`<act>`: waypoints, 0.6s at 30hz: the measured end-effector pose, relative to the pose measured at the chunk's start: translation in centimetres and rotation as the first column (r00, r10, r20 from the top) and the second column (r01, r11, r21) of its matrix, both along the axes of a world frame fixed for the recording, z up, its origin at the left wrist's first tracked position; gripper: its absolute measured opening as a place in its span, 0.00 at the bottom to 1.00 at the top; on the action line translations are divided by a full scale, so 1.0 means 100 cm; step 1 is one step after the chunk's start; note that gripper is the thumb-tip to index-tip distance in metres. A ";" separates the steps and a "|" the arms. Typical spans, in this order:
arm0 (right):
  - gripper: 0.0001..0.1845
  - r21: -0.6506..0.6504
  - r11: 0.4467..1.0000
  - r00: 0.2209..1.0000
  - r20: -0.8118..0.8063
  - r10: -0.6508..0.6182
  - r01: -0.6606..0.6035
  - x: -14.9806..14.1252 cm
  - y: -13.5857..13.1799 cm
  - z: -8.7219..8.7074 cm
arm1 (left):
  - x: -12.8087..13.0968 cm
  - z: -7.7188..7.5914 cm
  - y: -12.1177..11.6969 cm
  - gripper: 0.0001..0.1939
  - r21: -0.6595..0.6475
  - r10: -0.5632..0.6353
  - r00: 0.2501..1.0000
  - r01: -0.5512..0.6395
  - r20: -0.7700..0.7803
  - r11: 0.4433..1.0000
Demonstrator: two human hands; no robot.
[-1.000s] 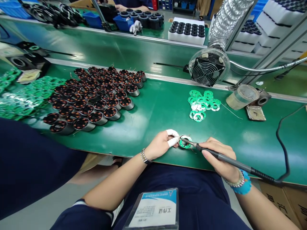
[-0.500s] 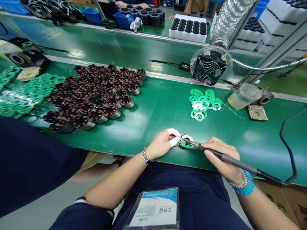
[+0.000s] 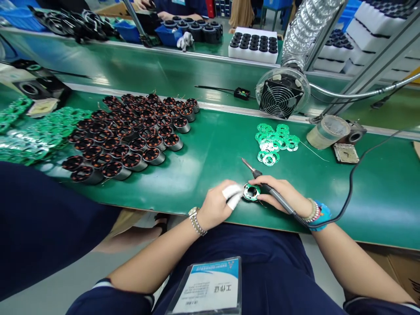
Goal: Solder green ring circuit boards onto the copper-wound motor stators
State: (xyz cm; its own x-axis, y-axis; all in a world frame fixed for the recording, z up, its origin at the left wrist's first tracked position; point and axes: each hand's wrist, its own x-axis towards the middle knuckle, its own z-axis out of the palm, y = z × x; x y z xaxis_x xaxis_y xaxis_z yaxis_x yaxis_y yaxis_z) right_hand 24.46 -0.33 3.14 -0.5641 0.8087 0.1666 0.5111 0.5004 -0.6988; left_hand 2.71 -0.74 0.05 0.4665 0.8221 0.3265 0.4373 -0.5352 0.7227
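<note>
The motor (image 3: 252, 191) sits on the green table (image 3: 210, 175) between the two hands, a ring board (image 3: 247, 195) on its top. The right hand (image 3: 292, 192) grips the iron (image 3: 279, 199), whose tip points clear of the motor, and its thumb and forefinger sit at the motor's right side. The left hand (image 3: 215, 201), two fingers taped white, is at the motor's left; those fingers are nearly together but blurred, so I cannot tell whether they grip it.

Well beyond the motor, a white tray (image 3: 251, 55) holds black pieces (image 3: 244, 42) in rows. Beyond and left of the motor are blue bins (image 3: 168, 36), their contents unclear. Beyond and right of it, a cup (image 3: 318, 134) stands; what it holds is unclear. Foam boxes (image 3: 331, 64) with more black pieces are farther off that way. Loose boards (image 3: 274, 142) lie just beyond the motor.
</note>
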 end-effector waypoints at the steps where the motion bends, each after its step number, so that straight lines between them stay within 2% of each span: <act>1: 0.17 0.010 1.000 1.000 -0.003 -0.021 0.021 0.000 -0.002 -0.001 | 0.000 -0.002 -0.005 0.07 0.089 -0.024 0.999 0.028 -0.041 0.996; 6: 0.17 0.048 0.997 0.998 -0.035 -0.061 0.062 -0.003 -0.010 -0.006 | 0.012 -0.008 -0.016 0.09 0.344 -0.052 0.960 0.149 -0.276 0.927; 9: 0.17 0.055 0.995 0.995 -0.052 -0.080 0.083 -0.005 -0.012 -0.008 | 0.012 -0.009 -0.014 0.10 0.444 -0.065 0.940 0.218 -0.334 0.869; 14: 0.17 0.052 0.986 0.984 -0.091 -0.151 0.156 -0.007 -0.017 -0.012 | 0.004 -0.009 -0.013 0.10 0.358 -0.128 0.962 0.211 -0.243 0.910; 18: 0.18 0.073 0.968 0.968 -0.103 -0.230 0.238 -0.010 -0.024 -0.013 | 0.012 -0.007 -0.012 0.11 0.331 -0.106 0.968 0.180 -0.228 0.926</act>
